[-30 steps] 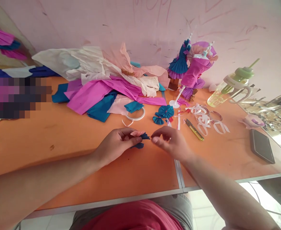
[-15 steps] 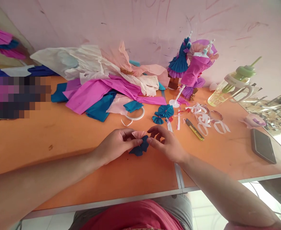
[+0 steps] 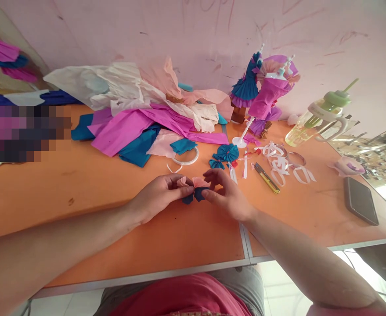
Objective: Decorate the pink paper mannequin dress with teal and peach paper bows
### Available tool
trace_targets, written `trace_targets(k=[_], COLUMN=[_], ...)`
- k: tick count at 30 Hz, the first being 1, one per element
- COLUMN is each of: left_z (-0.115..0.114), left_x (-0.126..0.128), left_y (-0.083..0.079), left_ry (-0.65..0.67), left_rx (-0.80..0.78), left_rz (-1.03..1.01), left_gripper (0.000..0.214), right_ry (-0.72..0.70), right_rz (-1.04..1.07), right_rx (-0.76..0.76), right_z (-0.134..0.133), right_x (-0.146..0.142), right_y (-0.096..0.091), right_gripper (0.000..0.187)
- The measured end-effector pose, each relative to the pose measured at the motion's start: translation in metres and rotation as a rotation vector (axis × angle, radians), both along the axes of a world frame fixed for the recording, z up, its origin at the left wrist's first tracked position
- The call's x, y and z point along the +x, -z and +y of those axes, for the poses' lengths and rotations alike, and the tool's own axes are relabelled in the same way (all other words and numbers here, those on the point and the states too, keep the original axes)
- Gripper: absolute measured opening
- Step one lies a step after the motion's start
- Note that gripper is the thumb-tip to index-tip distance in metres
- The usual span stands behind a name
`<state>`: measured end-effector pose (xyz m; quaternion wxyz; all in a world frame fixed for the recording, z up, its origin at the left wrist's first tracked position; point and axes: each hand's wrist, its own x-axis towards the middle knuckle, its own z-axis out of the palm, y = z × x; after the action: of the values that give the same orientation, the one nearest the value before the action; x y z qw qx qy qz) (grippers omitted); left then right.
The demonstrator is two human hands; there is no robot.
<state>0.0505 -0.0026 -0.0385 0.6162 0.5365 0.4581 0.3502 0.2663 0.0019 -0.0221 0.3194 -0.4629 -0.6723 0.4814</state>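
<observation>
Just above the near part of the table is a small gathered piece of pink and blue crepe paper [image 3: 200, 193], with pink layers on top and blue below. My left hand [image 3: 158, 196] pinches it between thumb and fingers near its middle. On its right side, my right hand [image 3: 228, 194] has the thumb against the blue layer and the fingers behind the pink one. Parts of the paper are covered by my fingers. Beyond my hands lie blue paper rosettes [image 3: 228, 152] with red centres and a white ring-shaped roll [image 3: 193, 157].
Crumpled paper sheets [image 3: 123, 127] are heaped along the wall. Doll-size paper dresses [image 3: 268, 97] stand on the right, near a drink bottle [image 3: 306, 125]. A yellow cutter knife [image 3: 268, 179], white paper strips [image 3: 280, 164] and a phone [image 3: 361, 201] lie on the orange table [image 3: 107, 259].
The paper has turned and spread sideways, showing two pink parts and two blue parts. My right thumb and fingers have closed onto its right side. My left hand keeps its pinch.
</observation>
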Motion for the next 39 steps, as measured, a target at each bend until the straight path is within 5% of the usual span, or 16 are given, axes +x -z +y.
trace_targets(k=[2,7,12,18,23,29,39], left_z=[-0.002,-0.005,-0.004,-0.002,-0.003,-0.003,-0.004], left_x=[0.000,0.004,0.006,0.005,0.004,0.006,0.007], left_y=[-0.001,-0.003,-0.004,-0.001,0.001,0.000,-0.001], left_ry=[0.040,-0.001,-0.004,0.068,0.043,0.042,-0.011], left_rx=[0.012,0.018,0.022,0.029,0.014,0.031,0.071], left_rz=[0.083,0.073,0.072,0.148,0.193,0.153,0.187], left_gripper=[0.030,0.045,0.041,0.038,0.041,0.041,0.039], right_ry=[-0.032,0.039,0.110,-0.019,0.117,0.000,0.109], right_rz=[-0.010,-0.090,0.039,0.015,-0.094,-0.061,0.011], right_rx=[0.000,0.001,-0.030,-0.044,-0.091,-0.011,-0.046], right_z=[-0.001,0.000,0.000,-0.004,-0.005,-0.005,-0.001], right_x=[-0.001,-0.007,-0.009,-0.010,-0.012,-0.010,-0.010], right_y=[-0.001,0.002,0.005,-0.003,-0.009,-0.002,0.003], right_gripper=[0.050,0.018,0.021,0.037,0.035,0.031,0.026])
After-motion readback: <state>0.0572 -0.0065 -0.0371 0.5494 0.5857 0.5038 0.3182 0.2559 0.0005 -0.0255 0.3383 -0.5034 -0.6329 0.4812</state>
